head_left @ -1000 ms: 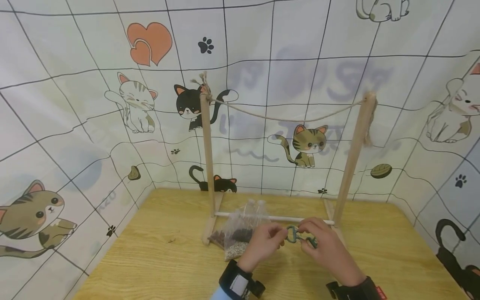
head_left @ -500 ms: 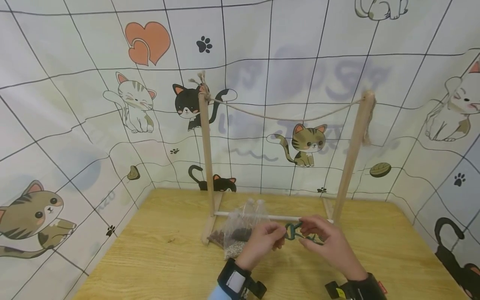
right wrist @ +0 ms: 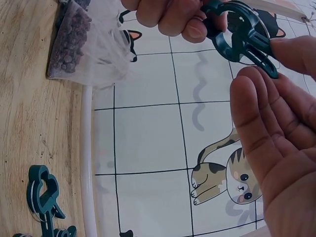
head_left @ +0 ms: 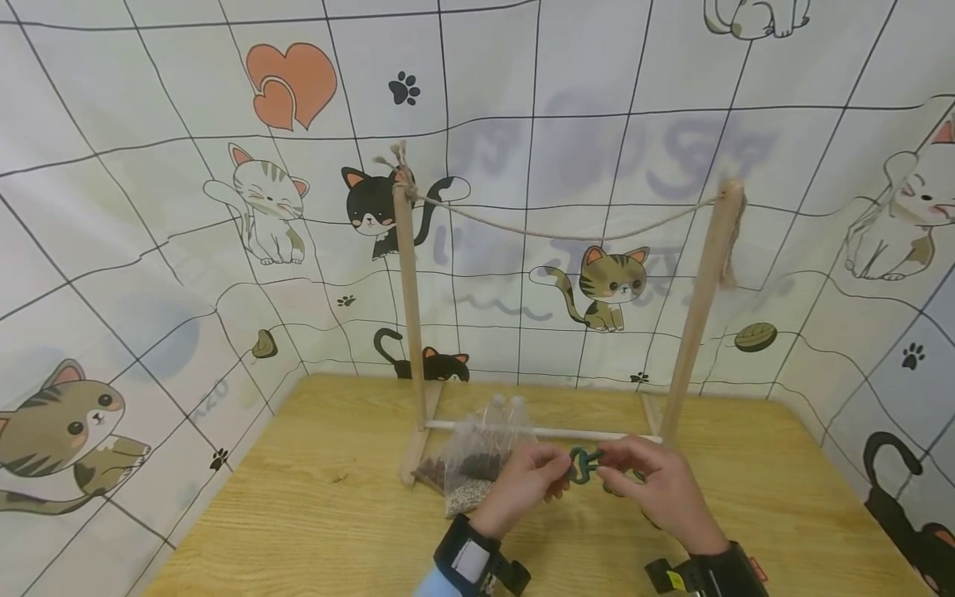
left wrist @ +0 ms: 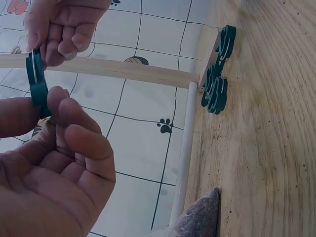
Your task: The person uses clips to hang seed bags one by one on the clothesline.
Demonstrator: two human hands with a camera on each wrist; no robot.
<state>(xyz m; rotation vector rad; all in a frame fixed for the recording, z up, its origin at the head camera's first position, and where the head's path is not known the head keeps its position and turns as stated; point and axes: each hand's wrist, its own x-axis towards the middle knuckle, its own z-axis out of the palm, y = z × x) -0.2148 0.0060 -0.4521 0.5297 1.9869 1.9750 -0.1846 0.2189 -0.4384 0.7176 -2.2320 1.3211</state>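
A small nook around a desk (head_left: 298, 522), closed in on the left, right and far sides by white printed sheeting (head_left: 485, 50). Black grid lines ripple across the sheeting as on hung cloth or film, among cartoon cats (head_left: 613, 282), black paw prints (head_left: 404, 89), an orange heart (head_left: 312, 81) at the far left and faint purple lettering (head_left: 682, 153). The desk's yellowish wood-grain top runs back to the far sheeting. It looks like a makeshift, playfully decorated tabletop booth; whether it stands in a home, a classroom or a studio cannot be told.
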